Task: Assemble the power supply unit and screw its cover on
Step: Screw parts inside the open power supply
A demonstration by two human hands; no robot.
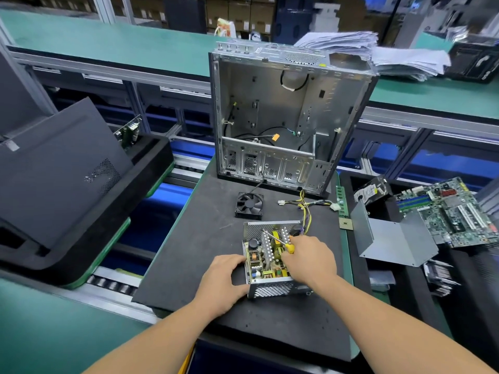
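The open power supply unit (266, 259) sits on the black mat (205, 238), its circuit board and heatsinks exposed. My left hand (222, 282) grips its left wall and front corner. My right hand (310, 261) holds a yellow-handled screwdriver (280, 242), whose shaft points up and left over the board. The unit's bundle of yellow and black cables (306, 209) trails toward the back. A bent grey metal cover (388, 238) lies to the right, off the mat.
An empty computer case (289, 114) stands upright at the mat's far edge, a black fan (249, 205) in front of it. A motherboard (453, 211) and other parts lie at the right. Dark panels (59, 168) lean at the left. Paper stacks (378, 52) sit behind.
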